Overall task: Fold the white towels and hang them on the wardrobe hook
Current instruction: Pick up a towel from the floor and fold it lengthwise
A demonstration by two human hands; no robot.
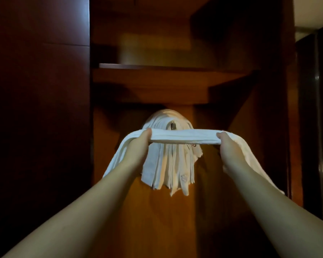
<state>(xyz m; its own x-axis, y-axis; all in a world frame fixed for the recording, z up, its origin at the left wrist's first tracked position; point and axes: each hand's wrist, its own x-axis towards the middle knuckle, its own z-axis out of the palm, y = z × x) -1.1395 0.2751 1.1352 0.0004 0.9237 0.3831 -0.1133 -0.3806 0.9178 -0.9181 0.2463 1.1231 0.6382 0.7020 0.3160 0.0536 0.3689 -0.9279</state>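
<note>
A folded white towel [183, 136] is stretched level between both hands, its ends draping down over my wrists. My left hand [140, 146] grips its left part and my right hand [229, 148] grips its right part. Just behind and slightly above the strip, the small metal wardrobe hook [173, 125] sticks out of the wooden back panel. Several white towels [173, 168] hang over that hook in a thick bunch, reaching down below my hands.
A wooden shelf [157, 67] runs across the wardrobe above the hook. A dark closed wardrobe door [39, 108] stands to the left, and a wooden side wall [268, 108] to the right. A dark doorway [317, 108] lies far right.
</note>
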